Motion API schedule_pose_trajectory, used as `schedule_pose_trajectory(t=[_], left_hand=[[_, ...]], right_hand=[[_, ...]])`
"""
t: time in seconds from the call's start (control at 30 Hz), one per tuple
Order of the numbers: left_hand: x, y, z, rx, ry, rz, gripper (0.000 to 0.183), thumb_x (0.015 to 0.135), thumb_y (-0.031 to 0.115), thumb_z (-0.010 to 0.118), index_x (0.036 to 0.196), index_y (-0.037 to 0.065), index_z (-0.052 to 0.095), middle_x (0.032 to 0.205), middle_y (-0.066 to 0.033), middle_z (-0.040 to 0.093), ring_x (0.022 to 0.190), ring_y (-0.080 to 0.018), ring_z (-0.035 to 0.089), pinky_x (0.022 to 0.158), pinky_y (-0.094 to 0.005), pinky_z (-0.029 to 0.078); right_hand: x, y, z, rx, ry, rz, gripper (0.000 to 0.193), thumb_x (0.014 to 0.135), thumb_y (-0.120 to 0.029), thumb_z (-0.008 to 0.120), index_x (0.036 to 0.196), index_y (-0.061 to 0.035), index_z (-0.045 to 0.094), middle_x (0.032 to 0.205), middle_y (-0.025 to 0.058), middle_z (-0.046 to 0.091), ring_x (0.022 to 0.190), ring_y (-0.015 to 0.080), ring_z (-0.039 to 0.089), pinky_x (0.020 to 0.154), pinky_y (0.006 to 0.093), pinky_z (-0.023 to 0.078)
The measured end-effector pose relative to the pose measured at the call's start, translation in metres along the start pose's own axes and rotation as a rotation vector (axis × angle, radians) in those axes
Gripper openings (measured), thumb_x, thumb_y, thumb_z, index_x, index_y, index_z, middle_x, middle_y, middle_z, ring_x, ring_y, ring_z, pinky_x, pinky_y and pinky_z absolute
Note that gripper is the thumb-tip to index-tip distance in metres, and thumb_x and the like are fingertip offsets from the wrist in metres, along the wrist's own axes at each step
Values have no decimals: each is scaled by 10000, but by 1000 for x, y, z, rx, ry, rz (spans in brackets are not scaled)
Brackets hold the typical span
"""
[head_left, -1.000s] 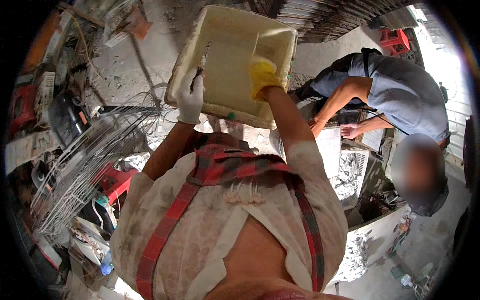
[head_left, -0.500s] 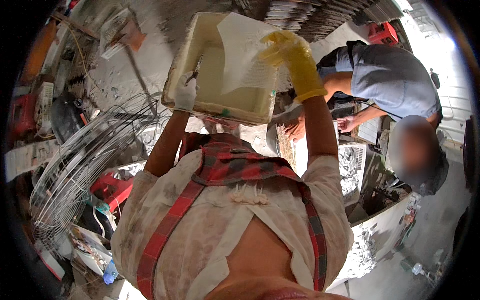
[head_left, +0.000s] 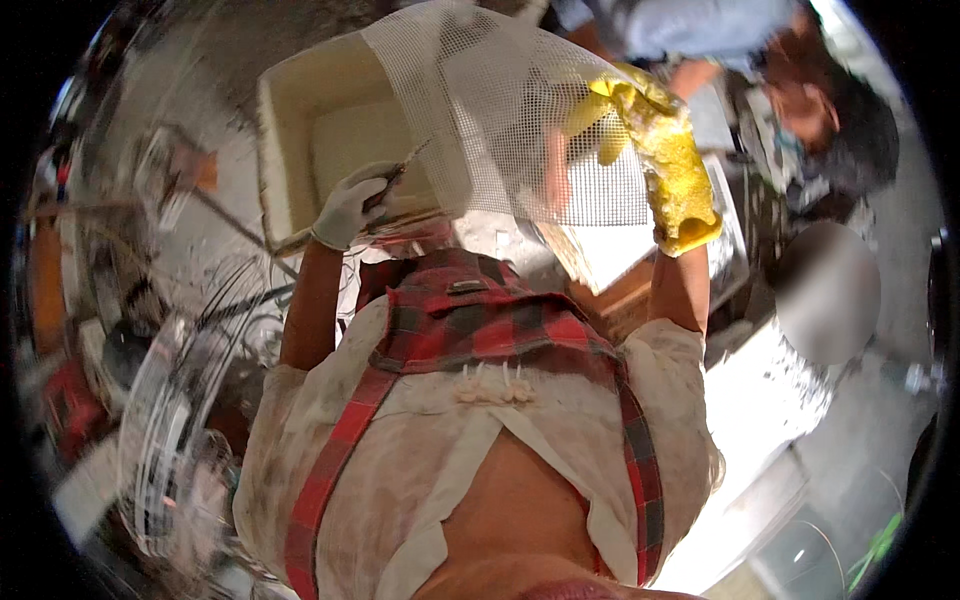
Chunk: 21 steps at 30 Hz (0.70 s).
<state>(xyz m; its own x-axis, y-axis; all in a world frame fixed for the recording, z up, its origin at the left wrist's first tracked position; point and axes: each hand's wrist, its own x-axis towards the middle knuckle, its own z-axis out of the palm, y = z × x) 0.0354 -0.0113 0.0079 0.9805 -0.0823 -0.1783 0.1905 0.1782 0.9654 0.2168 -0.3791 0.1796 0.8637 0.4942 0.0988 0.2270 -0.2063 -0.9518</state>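
Presently I see my left hand, in a white glove, curled around a thin dark tool over the near side of a pale rectangular tub. My right hand, in a wet-looking yellow glove, grips the right side of a white mesh sheet, which stretches leftward across the tub's right part. A co-worker in blue bends at the far right.
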Motion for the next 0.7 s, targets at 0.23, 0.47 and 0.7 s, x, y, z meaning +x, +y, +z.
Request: schedule_pose_trajectory(t=[0.23, 0.47, 0.7], left_hand=[[48, -15, 98, 265, -453, 16, 312, 929, 38, 463, 1201, -63, 577, 1030, -100, 620, 759, -111, 560, 624, -211, 454], [105, -46, 219, 280, -850, -201, 330, 936, 120, 504, 1222, -19, 594, 767, -4, 584, 636, -50, 505, 565, -196, 409], [132, -125, 278, 282, -831, -571, 250, 904, 194, 544, 1055, 21, 644, 723, -3, 595, 544, -66, 488, 460, -224, 356]], right_hand=[[-210, 58, -84, 22, 407, 266, 417, 944, -361, 525, 1118, -4, 650, 848, 118, 713, 598, 119, 613, 552, 221, 482], [-383, 101, -96, 131, 723, 413, 501, 929, -411, 546, 1153, 30, 624, 840, 127, 713, 559, 111, 591, 530, 214, 465], [-452, 222, -76, 297, 869, 266, 594, 913, -461, 568, 1189, 64, 599, 831, 136, 712, 519, 103, 570, 508, 208, 449]])
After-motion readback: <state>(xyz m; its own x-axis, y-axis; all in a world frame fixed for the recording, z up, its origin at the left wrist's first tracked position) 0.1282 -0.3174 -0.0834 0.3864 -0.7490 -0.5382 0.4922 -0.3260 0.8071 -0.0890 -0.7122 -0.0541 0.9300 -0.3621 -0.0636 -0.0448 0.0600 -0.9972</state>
